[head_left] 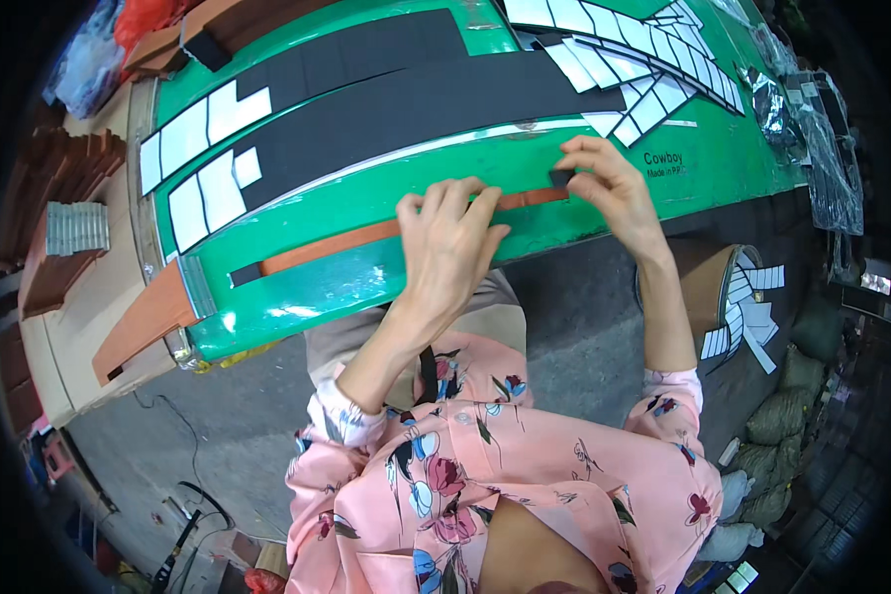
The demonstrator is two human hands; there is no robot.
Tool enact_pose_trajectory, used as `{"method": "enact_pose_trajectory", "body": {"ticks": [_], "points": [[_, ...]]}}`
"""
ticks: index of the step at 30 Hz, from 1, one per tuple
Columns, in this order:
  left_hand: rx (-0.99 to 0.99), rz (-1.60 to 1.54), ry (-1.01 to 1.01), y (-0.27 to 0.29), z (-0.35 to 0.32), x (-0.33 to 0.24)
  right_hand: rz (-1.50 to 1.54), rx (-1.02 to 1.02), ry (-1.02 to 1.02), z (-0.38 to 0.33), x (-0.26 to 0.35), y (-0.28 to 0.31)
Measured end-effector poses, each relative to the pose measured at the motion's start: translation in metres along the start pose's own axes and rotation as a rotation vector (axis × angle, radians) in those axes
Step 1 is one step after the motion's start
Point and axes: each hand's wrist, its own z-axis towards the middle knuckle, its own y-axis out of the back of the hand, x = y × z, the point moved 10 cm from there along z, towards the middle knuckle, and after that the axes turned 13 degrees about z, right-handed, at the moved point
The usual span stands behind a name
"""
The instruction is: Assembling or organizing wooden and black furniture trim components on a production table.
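the right hand point(612, 186) has its thumb and bent fingers drawn nearly together, with a small flat black piece point(561, 178) caught between them at the right end of a long, narrow orange-brown strip point(342, 241); how firmly it is pinched i cannot tell. the left hand point(447, 243) is partly open, fingers bent down over the middle of the strip and thumb standing apart from them; it covers a stretch of the strip, and whether it presses hard i cannot tell. the strip lies along the near part of a glossy green tabletop point(337, 287), slanting up from left to right, and its left end finishes in a short black end section point(246, 275).

beyond the hands, a wide, flat black sheet point(406, 109) stretches across the tabletop, with white rectangular pieces point(208, 203) at its left end. at the upper right lies a loose, overlapping pile of white strips crossed by black lines point(653, 59). to the left, a long orange-brown board point(148, 322) sits at the table's corner next to a silver-grey bundle point(198, 287), and more brown pieces are stacked farther out, near a bright red plastic bag point(148, 18). on the right, below the table edge, a rounded brown container point(688, 282) holds white scraps point(752, 317), and crumpled clear plastic wrap point(830, 163) hangs near the table's far right end.
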Motion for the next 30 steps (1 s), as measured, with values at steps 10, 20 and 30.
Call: {"method": "enact_pose_trajectory", "body": {"ticks": [10,20,30], "points": [[0.087,0.015,0.105,-0.046,0.019,-0.008,-0.594,-0.098,0.499,-0.023,0.019,-0.005],[0.101,0.045,0.123,-0.047,0.019,-0.009,-0.691,-0.078,0.569,-0.024,0.020,-0.008],[0.102,0.056,0.124,-0.046,0.019,-0.009,-0.687,-0.086,0.603,-0.022,0.021,-0.010]]}}
